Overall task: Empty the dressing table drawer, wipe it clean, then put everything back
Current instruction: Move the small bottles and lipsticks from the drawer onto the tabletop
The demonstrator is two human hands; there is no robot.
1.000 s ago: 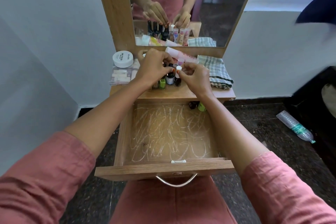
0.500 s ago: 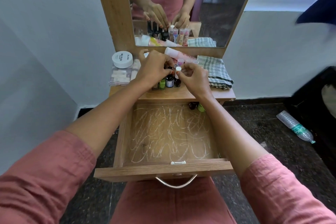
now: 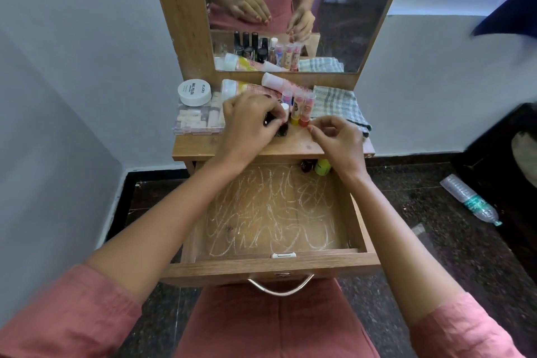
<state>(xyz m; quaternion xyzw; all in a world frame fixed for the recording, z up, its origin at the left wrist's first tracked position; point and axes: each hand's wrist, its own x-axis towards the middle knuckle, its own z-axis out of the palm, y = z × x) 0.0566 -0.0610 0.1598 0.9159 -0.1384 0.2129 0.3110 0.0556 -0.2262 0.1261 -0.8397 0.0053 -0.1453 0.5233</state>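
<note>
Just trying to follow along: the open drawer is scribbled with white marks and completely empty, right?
Not completely empty. The head view shows a small dark bottle and a green bottle at the back of the open drawer, under the tabletop edge. The white scribbles are there.

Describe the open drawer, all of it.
The drawer looks like light wood-grain board, pulled well out from under the tabletop toward the person. Its floor is covered in white scribbled lines. A curved metal handle hangs on the front panel, and a small white clip sits on that panel's top edge. At the back right sit a dark bottle and a yellow-green bottle, partly under the tabletop. The left hand and right hand are at the tabletop, not on the drawer.
</note>
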